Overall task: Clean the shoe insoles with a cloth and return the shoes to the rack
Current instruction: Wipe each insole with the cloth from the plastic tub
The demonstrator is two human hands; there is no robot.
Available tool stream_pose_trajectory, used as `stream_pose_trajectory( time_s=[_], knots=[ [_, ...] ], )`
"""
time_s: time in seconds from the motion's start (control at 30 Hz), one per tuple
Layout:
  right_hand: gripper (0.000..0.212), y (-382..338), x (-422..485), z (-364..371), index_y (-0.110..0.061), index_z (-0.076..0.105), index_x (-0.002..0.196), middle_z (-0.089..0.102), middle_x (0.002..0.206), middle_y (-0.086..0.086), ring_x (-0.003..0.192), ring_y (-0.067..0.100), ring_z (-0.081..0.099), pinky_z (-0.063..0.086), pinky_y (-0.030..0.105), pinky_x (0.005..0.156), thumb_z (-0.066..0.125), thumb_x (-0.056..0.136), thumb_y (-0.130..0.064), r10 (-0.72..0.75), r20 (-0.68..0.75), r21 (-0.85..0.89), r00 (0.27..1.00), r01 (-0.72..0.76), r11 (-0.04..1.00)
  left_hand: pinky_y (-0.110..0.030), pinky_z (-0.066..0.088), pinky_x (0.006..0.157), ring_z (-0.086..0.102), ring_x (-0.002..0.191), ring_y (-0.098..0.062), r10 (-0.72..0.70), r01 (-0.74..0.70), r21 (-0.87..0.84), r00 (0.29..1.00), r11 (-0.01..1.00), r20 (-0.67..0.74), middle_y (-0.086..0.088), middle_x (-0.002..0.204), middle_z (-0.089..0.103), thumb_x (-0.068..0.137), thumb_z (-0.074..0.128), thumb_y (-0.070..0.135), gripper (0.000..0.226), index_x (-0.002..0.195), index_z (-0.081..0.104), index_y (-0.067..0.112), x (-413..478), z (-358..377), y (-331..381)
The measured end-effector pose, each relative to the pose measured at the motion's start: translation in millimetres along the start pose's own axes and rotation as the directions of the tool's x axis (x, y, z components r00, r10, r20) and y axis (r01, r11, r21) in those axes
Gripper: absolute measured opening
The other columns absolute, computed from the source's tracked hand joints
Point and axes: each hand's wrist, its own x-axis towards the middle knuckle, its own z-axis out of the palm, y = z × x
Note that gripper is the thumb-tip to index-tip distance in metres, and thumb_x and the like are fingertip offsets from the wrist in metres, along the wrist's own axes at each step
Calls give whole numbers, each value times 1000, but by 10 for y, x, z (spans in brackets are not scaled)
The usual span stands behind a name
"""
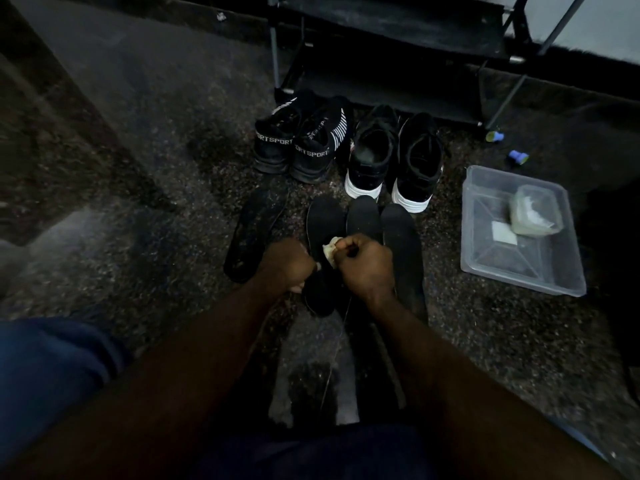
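left hand (289, 263) curled round a black insole (323, 220) mid-frame, right hand (365, 268) pinching a pale cloth (330, 251) against it, black sneakers (311, 147) above with SPORT across the heels

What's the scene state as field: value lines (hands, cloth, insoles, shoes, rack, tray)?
left hand: grips the edge of the held insole
right hand: pinches a pale cloth over that insole
other insoles: far-left insole, centre insole, right insole, all on the floor
shoes: SPORT knit pair and white-soled black sneakers, on the floor in front of the shoe rack
tray: clear plastic tray, small lidded container inside
stage: wiping; shoes not yet racked
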Motion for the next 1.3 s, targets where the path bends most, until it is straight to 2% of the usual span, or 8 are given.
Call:
stream_pose_trajectory(
  time_s=[0.27, 0.47, 0.77, 0.93, 1.07, 1.13, 1.23, 1.3],
  knots=[
    [9, -113, 63, 85, -21, 77, 89, 79, 98, 0, 95, 21, 73, 57, 31, 87, 76, 85, -29, 34, 35, -57, 999, -32, 998, -36, 59, 82, 72, 97, -35, 16, 27, 212, 981, 977, -194, -12, 107, 74, 76, 71, 52, 48, 103, 76, 13, 46, -168, -22],
    [21, -271, 169, 223, -29, 77, 104, 79, 107, 0, 102, 23, 72, 57, 32, 91, 75, 84, -34, 22, 72, -105, 997, -14, 994, -43, 57, 90, 66, 106, -37, 147, -55, 241, 910, 969, -387, -16, 118, 67, 85, 61, 30, 34, 114, 69, 14, 244, -522, 0],
    [20, -449, 433, 413, -24, 81, 109, 78, 113, -4, 104, 12, 73, 53, 21, 97, 71, 91, -23, -68, 134, -11, 989, 70, 998, -56, 40, 109, 34, 139, -48, 149, -10, 391, 933, 921, -327, -23, 151, 36, 86, 75, 40, 82, 154, 32, 20, 707, -842, -29],
    [18, -520, 550, 443, -20, 82, 104, 79, 110, -4, 100, 8, 73, 56, 28, 99, 74, 89, -15, -58, 131, 57, 990, 51, 997, -56, 45, 107, 47, 134, -43, -39, 107, 226, 957, 968, -287, -19, 146, 50, 50, 93, 53, 112, 144, 43, 21, 980, -855, -123],
    [14, -614, 575, 442, -18, 83, 100, 80, 108, -5, 98, 6, 74, 59, 34, 97, 78, 87, -13, -50, 133, 152, 990, 29, 988, -41, 57, 94, 68, 108, -33, 29, -12, 78, 975, 997, -221, -13, 120, 72, 64, 83, 25, 64, 126, 68, 21, 1035, -918, -193],
    [15, -700, 562, 412, -19, 83, 100, 79, 110, -4, 101, 7, 73, 57, 29, 99, 77, 87, -13, -67, 120, 140, 991, 50, 989, -23, 55, 75, 70, 98, -26, 85, -91, -32, 983, 995, -164, -8, 114, 75, 75, 76, 10, 45, 120, 73, 15, 823, -979, -55],
    [19, -897, 548, 327, -20, 82, 102, 79, 112, -4, 105, 10, 72, 52, 20, 97, 71, 90, -11, -101, 60, 89, 993, 95, 991, -19, 40, 45, 61, 72, -23, 116, -133, -289, 990, 948, -76, -6, 82, 67, 85, 65, -4, 17, 92, 68, 12, 522, -1000, 187],
    [24, -1056, 552, 267, -22, 82, 103, 79, 111, -1, 102, 16, 73, 54, 26, 96, 66, 89, -11, -125, -5, 81, 992, 125, 989, -22, 41, 52, 55, 67, -22, 173, -166, -474, 985, 865, -29, -6, 71, 63, 73, 62, -6, 20, 78, 64, 13, 318, -997, 303]
  ],
)
